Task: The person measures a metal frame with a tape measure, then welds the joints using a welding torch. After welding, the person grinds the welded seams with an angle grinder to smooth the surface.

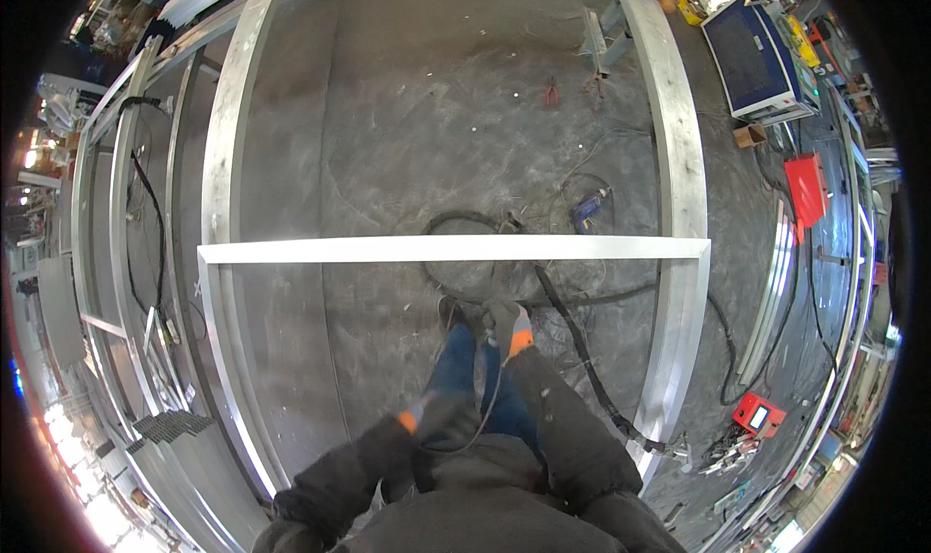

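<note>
A thin grey cable [496, 395] loops between my two gloved hands, in front of my jeans. Closed around its upper end is my right hand [506, 322], in a dark glove with an orange cuff, held out near my shoes. My left hand [448, 419], in a matching glove, is close to my body at the lower end of the loop; motion blurs its fingers, so its grip does not show. Just beyond the right hand, a white metal bar [456, 250] crosses between two long metal beams. Under it, a thick black hose [577, 345] lies coiled on the dark surface.
A left beam [225, 156] and a right beam [676, 136] flank me. A blue tool [588, 210] and red-handled pliers [551, 94] lie beyond the bar. Right of the frame stand a blue-and-white machine [752, 54] and a red box [758, 415]. Stacked metal profiles [175, 446] sit lower left.
</note>
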